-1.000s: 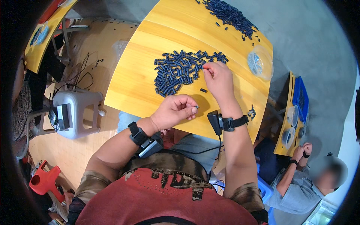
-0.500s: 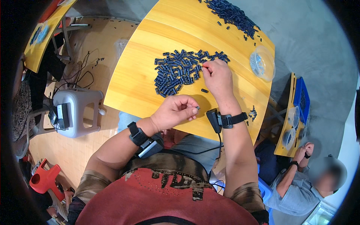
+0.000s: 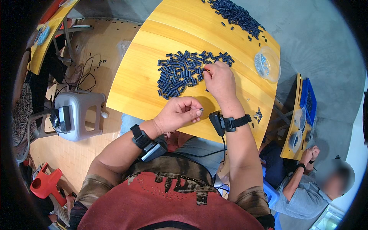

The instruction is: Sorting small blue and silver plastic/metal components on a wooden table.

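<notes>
Over the yellow table, both hands curl inward.

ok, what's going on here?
Hand work over a yellow wood-grain table. The left hand pinches a tiny part, too small to identify. The right hand is at the right side of the nearer pile of short black cylindrical pieces; whether it grips one is unclear. Another pile of black pieces lies at the far end, and a clear round tub of shiny bits sits at the right edge.
</notes>
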`<state>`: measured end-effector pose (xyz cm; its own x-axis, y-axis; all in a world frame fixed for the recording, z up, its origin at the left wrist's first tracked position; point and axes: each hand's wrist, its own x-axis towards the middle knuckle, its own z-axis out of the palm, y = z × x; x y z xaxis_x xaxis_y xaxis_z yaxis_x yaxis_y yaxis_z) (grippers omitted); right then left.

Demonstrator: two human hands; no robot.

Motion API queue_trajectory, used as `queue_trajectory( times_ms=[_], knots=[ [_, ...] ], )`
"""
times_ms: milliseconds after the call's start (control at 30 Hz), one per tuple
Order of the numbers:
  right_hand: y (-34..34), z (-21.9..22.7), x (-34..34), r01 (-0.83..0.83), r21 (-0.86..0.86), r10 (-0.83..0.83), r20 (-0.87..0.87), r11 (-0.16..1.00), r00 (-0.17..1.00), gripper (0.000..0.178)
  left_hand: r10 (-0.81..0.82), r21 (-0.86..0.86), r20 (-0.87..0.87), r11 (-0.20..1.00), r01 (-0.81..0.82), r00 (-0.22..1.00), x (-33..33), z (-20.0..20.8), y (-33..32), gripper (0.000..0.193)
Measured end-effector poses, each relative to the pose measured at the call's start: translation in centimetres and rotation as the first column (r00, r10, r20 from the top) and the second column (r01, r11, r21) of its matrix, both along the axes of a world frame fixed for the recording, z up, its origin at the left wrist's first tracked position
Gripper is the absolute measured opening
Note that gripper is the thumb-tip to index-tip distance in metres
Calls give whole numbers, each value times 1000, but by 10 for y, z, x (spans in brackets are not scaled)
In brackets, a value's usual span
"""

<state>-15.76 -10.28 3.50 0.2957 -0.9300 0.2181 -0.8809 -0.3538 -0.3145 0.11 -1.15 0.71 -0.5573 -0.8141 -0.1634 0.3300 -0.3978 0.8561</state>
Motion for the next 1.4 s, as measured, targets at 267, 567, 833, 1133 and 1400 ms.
queue_trajectory(
  times_ms=[267, 567, 833, 1133, 1400],
  knots=[
    [-3, -4, 0, 16, 9, -16, 49, 1000, 999, 6, 3, 0, -15, 1000, -3, 1000, 1, -1, 0, 9],
    [10, 13, -4, 56, -62, -44, 182, 996, 982, 14, 14, 67, -83, 998, -8, 996, -2, -4, 1, 7],
    [75, 35, -19, 162, 274, -294, 556, 948, 778, 12, -1, -16, -36, 1000, 1, 999, -1, -6, 0, 8],
    [131, 19, -32, 118, 466, -459, 740, 877, 491, 14, 110, -131, 95, 987, -98, 989, -6, -8, 12, 12],
    [166, 21, -25, -12, 438, -406, 843, 899, 351, 13, 14, -87, 146, 996, -1, 989, 3, 17, 42, 13]
  ],
)
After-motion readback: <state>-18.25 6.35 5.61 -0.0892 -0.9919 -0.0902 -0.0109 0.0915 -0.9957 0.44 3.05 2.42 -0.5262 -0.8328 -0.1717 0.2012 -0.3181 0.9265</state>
